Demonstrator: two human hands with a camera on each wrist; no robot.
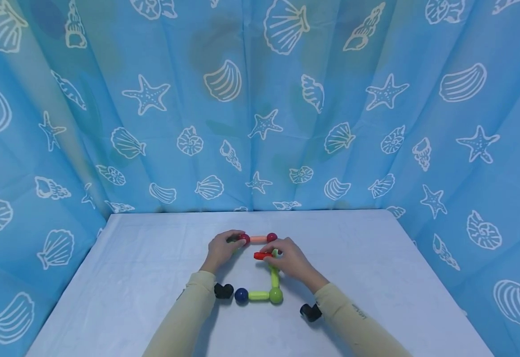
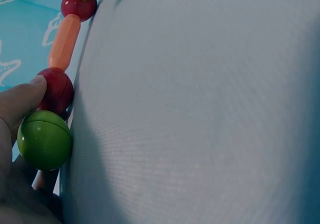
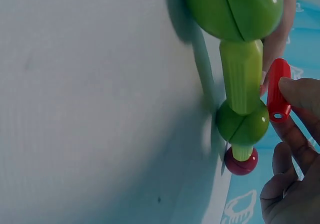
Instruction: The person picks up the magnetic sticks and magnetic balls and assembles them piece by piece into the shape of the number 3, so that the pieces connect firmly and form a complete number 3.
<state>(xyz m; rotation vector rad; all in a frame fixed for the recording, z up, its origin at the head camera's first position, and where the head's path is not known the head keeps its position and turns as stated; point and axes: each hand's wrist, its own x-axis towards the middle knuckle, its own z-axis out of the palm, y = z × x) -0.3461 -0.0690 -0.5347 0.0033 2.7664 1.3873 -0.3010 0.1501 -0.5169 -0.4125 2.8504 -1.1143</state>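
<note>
My left hand [image 1: 223, 249] holds a red ball [image 1: 244, 239], its thumb on the ball in the left wrist view. A green ball [image 2: 45, 141] sits in the same hand, close beside the red one. From the held ball an orange rod [image 1: 258, 239] leads to a second red ball [image 1: 271, 237]. My right hand [image 1: 292, 259] pinches a short red rod [image 3: 278, 92] between thumb and fingers, beside a green ball [image 3: 243, 121]. Yellow-green rods, one of them [image 1: 275, 276] upright in the head view, link this ball to the second red ball and to a nearer green ball [image 1: 276, 295].
From the near green ball another yellow-green rod [image 1: 258, 296] runs left to a dark blue ball [image 1: 242, 296]. Everything lies on a white-covered table [image 1: 152, 258]. Behind and beside it hangs a blue curtain [image 1: 251, 163] with white shells. Black devices [image 1: 310, 312] sit at both wrists.
</note>
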